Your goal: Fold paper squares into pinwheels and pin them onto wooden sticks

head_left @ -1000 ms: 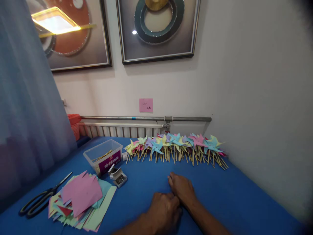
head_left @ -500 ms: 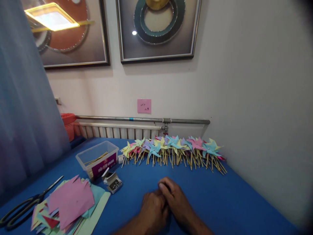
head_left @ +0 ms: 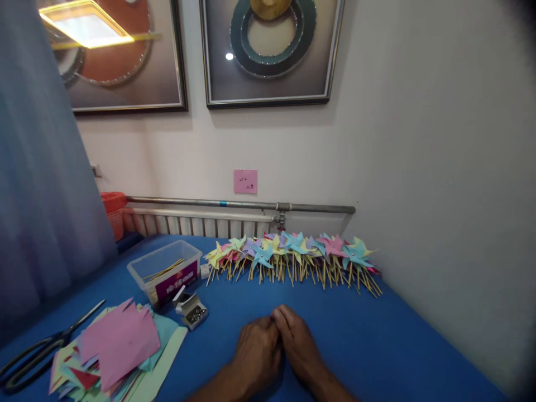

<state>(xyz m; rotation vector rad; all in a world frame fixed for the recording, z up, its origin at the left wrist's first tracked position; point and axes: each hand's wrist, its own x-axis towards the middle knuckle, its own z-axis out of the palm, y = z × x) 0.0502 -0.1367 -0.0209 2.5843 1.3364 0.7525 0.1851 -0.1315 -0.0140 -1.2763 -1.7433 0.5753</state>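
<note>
Lying on a blue surface [head_left: 377, 346] before a radiator [head_left: 185, 226], paper pinwheels [head_left: 295, 243].

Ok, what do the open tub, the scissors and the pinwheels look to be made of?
Tub: probably smooth plastic, given its translucent walls.
Scissors: likely metal blades, grey and dull; the dark handles' material is unclear.
Pinwheels: seemingly matte coloured paper or thin card, from the flat, folded vanes; their tan, dull sticks look like wood or bamboo.
</note>
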